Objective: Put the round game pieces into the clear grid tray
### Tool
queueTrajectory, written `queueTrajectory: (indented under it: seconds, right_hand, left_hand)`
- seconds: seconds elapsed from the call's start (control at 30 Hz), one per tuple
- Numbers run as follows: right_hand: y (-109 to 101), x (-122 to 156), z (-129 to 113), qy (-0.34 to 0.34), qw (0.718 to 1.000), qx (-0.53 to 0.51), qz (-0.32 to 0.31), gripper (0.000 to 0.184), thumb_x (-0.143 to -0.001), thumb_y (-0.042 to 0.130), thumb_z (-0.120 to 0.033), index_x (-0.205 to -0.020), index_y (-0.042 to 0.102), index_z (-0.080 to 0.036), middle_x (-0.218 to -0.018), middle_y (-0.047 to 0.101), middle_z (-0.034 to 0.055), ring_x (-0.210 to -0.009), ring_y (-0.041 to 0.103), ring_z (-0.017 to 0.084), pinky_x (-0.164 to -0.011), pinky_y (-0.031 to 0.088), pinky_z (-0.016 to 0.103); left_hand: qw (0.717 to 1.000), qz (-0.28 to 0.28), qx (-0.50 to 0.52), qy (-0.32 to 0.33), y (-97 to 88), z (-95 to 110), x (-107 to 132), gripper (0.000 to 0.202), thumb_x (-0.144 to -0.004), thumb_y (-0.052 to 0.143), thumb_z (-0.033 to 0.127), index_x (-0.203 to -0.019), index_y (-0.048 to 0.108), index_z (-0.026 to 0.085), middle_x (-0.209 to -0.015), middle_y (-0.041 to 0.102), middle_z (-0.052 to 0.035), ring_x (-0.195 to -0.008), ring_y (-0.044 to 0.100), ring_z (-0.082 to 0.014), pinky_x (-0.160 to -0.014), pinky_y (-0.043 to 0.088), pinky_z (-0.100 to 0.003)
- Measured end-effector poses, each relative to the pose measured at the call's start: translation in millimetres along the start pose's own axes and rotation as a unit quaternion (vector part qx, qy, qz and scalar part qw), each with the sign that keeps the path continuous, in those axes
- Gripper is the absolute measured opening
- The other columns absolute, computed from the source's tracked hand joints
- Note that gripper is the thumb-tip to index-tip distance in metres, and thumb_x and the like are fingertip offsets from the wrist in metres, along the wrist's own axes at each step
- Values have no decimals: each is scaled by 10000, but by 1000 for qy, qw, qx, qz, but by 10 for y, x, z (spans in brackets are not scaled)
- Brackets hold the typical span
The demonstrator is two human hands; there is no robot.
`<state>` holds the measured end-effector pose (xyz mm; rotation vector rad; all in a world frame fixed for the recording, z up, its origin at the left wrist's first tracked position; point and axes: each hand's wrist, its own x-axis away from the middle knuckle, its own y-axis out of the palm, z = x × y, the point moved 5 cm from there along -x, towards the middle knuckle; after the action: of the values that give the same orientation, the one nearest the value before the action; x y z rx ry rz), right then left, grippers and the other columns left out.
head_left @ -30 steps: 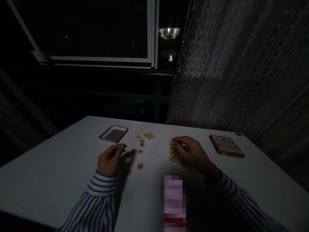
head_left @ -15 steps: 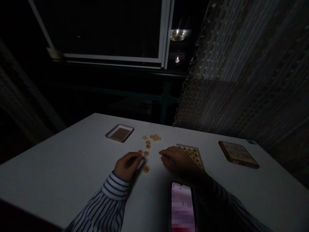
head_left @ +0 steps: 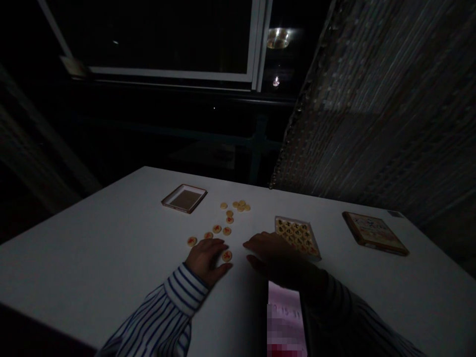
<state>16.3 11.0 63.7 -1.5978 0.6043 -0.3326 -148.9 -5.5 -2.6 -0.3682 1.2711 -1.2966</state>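
My left hand point(head_left: 207, 261) is open over the white table point(head_left: 122, 258), its thumb and fingers apart on either side of a round xiangqi piece point(head_left: 226, 256) with a red character. Just beyond its fingers lie other red-marked pieces, among them one at the left point(head_left: 192, 241) and one partly behind the fingers point(head_left: 208, 236). My right hand point(head_left: 271, 253) hovers with thumb and fingers apart, nothing visible between them. It partly covers the near left side of a shallow tray point(head_left: 313, 233) filled with rows of xiangqi pieces point(head_left: 295, 233), black-marked and red-marked.
Several plain-faced pieces point(head_left: 241, 204) form a loose cluster farther back. An open, shallow box part point(head_left: 186, 199) rests at the back left. A decorated box lid point(head_left: 375, 233) lies at the right. Below my right hand is a lit phone point(head_left: 286, 317). A bead curtain point(head_left: 357, 119) hangs behind.
My left hand has spread its fingers and shifted slightly right, around the near piece. Two red-marked pieces now show beyond it. My right hand stays in nearly the same place; the view has tilted slightly.
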Motion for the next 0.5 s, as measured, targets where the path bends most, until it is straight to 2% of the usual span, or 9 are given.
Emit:
queueTrajectory:
  seconds: [0.23,0.5]
  right_hand:
    - [1,11,0,-12,1000,2,3,292,-850,360,-280,-1067,517,-163,-942,564,90,-877,485,180,-742,360,325]
    - [37,7,51,-4,1000,7,-4,287,-851,361,-297,-1051,517,-163,-937,557,85,-872,485,179,-746,356,321]
  left_hand:
    - [999,10,-35,-29,38,-5,7,383,-617,603,424,-922,630,194,-970,637,-102,-907,562,-270,-785,439,-428]
    - [998,8,-55,-8,69,-3,9,332,-641,590,393,-901,632,191,-960,636,-89,-892,566,-261,-762,449,-423]
